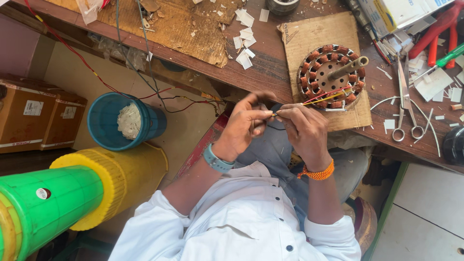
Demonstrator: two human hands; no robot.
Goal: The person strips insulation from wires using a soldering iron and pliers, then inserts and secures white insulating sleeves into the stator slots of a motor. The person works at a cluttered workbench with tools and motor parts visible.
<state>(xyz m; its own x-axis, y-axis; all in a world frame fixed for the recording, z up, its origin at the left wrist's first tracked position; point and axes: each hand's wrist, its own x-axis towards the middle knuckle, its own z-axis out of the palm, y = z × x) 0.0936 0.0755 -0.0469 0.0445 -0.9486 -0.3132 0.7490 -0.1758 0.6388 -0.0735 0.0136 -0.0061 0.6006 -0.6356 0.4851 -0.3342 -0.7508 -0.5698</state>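
- Head view shows our left hand (245, 126) and right hand (302, 126) meeting just in front of the bench edge, fingertips pinched on the yellow wire (319, 100) and its neighbours.
- These thin leads run from our fingers up to the copper-wound stator (332, 75), which lies on a cardboard sheet (309, 38) on the wooden bench (261, 72).
- We judge the chief risk to be pulling too hard: the leads look taut enough that a tug could drag the stator off the cardboard or snap a fine strand at the winding.
- A slip of either pinch could let the wire end spring away.
- Both wrists are bent inward, forearms rising from our lap, thumbs and forefingers closed on the leads, the other fingers curled loosely.
- Scissors (405, 104) lie well apart to the right.
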